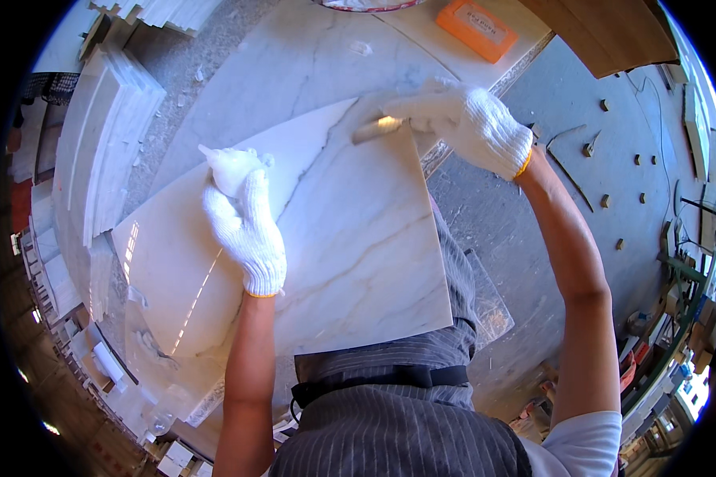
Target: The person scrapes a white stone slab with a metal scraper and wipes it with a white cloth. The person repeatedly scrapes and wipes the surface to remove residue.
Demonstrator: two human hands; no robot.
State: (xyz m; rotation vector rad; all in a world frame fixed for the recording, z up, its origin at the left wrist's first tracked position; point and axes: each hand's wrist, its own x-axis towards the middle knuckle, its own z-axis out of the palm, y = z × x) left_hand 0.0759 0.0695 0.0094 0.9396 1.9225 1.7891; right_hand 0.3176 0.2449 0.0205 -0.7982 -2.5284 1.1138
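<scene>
A curved-edged slab of white, grey-veined marble point(362, 254) lies in front of my body, over a larger pale marble surface point(254, 75). My left hand point(250, 234), in a white knit glove, is closed around a crumpled white wad point(235, 171) above the slab's left part. Cloth or plastic, I cannot tell which. At the slab's far right corner is my right hand point(481, 131), also gloved, its fingers smeared by motion. From them juts a small, thin, blurred object point(371, 130) with a bright yellowish glint, close to the slab's far edge.
An orange box point(477, 30) sits on the marble at the far right, beside a brown cardboard box point(605, 32). Stacked stone slabs point(107, 143) stand to the left. Small blocks point(589, 149) and thin strips are scattered on the grey floor point(549, 238) at right.
</scene>
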